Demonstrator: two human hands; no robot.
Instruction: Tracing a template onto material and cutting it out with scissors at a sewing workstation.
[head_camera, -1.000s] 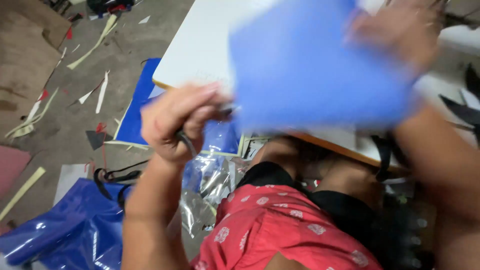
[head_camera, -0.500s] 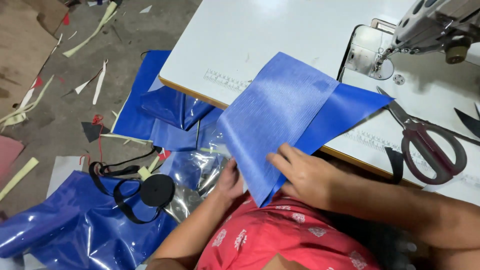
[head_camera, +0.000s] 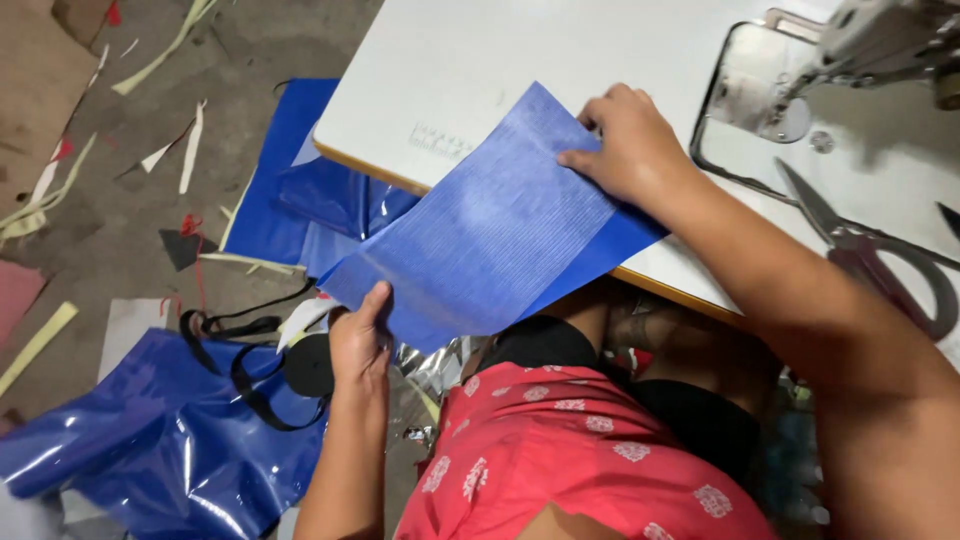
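A folded piece of blue woven fabric (head_camera: 490, 235) lies partly on the white sewing table (head_camera: 530, 55) and hangs over its front edge. My left hand (head_camera: 360, 340) grips the fabric's lower left corner below the table edge. My right hand (head_camera: 630, 140) presses on the fabric's upper right corner on the tabletop, near the sewing machine's needle plate (head_camera: 745, 100).
Large scissors (head_camera: 870, 250) with dark red handles lie on the table at the right. The sewing machine head (head_camera: 890, 40) is at the top right. Glossy blue sheets (head_camera: 170, 440), a black strap (head_camera: 250, 370) and pale offcut strips (head_camera: 190, 145) litter the floor at the left.
The fabric has been laid flatter across the table edge. My right hand moved up onto the tabletop with the fabric's far corner; my left hand shifted to the near corner.
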